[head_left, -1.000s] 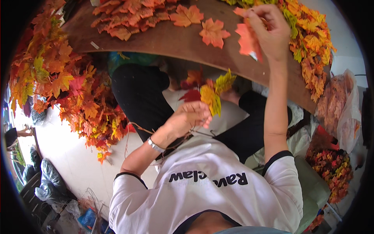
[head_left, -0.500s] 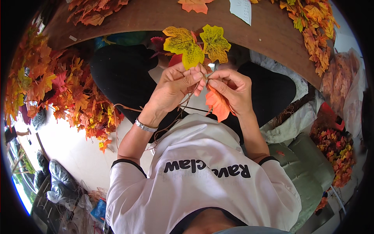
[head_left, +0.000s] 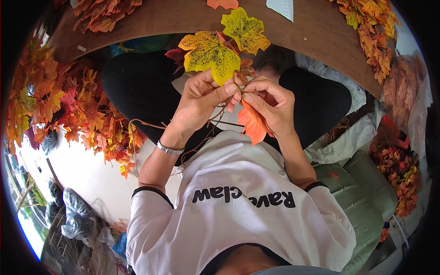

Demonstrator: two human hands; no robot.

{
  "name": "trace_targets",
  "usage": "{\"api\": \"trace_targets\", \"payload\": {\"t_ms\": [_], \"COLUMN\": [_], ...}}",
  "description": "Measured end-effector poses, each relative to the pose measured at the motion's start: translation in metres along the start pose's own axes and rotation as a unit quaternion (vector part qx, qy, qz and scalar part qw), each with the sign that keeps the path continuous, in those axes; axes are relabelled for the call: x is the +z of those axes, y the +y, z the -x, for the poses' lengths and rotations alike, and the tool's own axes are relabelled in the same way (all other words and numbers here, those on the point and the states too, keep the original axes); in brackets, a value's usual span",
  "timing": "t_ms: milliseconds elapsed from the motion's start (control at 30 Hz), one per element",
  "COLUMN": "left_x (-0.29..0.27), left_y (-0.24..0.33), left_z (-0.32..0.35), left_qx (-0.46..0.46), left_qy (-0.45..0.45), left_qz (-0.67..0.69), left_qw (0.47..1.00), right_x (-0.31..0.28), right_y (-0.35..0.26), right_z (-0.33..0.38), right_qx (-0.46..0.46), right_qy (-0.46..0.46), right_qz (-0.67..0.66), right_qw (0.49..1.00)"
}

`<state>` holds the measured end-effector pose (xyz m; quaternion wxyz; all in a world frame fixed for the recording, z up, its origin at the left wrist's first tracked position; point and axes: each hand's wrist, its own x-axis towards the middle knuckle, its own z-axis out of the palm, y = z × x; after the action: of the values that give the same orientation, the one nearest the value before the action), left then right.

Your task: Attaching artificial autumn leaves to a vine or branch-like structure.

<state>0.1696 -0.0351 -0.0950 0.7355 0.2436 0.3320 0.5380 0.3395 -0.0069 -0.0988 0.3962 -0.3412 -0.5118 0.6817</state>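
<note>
Above my lap, my left hand [head_left: 206, 96] pinches a thin brown artificial vine, its thumb and fingers closed around the stem. Yellow leaves with dark speckles, one large [head_left: 211, 56] and one smaller [head_left: 246, 31], stand out beyond the fingers, with a dark red leaf [head_left: 176, 57] beside them. My right hand [head_left: 272, 103] is closed close by, thumb against forefinger, on an orange artificial leaf [head_left: 253, 123] that hangs below the fingertips. Both sets of fingertips almost meet; the joint between leaf and stem is hidden there. Loose brown vine [head_left: 151, 123] trails past my left wrist.
A curved brown tabletop [head_left: 183, 20] lies ahead, with orange leaf bunches [head_left: 373, 36] at its right and a white paper [head_left: 280, 8]. Hanging autumn foliage [head_left: 87, 110] fills the left side. A green cushioned seat [head_left: 357, 197] and plastic-wrapped bundles [head_left: 75, 211] are nearby.
The yellow leaves have turned, and the smaller one has shifted up and left toward the tabletop. Both hands keep their pinch near the same spot.
</note>
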Motion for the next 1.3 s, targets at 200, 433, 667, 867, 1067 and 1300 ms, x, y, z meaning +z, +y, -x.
{"api": "trace_targets", "payload": {"t_ms": [200, 433, 667, 867, 1067, 1300], "left_x": [-0.0022, -0.0005, 0.0005, 0.0002, 0.0012, 0.0043], "left_y": [-0.0002, 0.0, 0.0017, -0.0001, -0.0001, 0.0043], "left_z": [0.0009, 0.002, 0.0036, 0.0035, 0.0033, 0.0044], "left_qx": [-0.003, -0.006, 0.001, -0.006, -0.001, -0.018], "left_qy": [0.011, 0.0, 0.004, 0.006, 0.008, 0.012], "left_qz": [0.027, 0.0, -0.008, 0.002, -0.034, -0.032], "left_qw": [1.0, 1.0, 1.0, 1.0, 0.999, 0.999], "right_x": [-0.0015, -0.0002, 0.0003, -0.0005, 0.0006, 0.0039], "right_y": [0.0001, 0.0038, 0.0006, 0.0019, 0.0022, 0.0014], "right_z": [0.0013, 0.0013, 0.0021, 0.0022, 0.0025, 0.0032], "right_qx": [0.023, 0.024, 0.008, 0.005, 0.014, 0.021], "right_qy": [-0.001, 0.003, -0.001, -0.005, -0.005, -0.037], "right_qz": [-0.005, -0.02, 0.0, 0.003, -0.021, -0.102], "right_qw": [1.0, 0.999, 1.0, 1.0, 1.0, 0.994]}}
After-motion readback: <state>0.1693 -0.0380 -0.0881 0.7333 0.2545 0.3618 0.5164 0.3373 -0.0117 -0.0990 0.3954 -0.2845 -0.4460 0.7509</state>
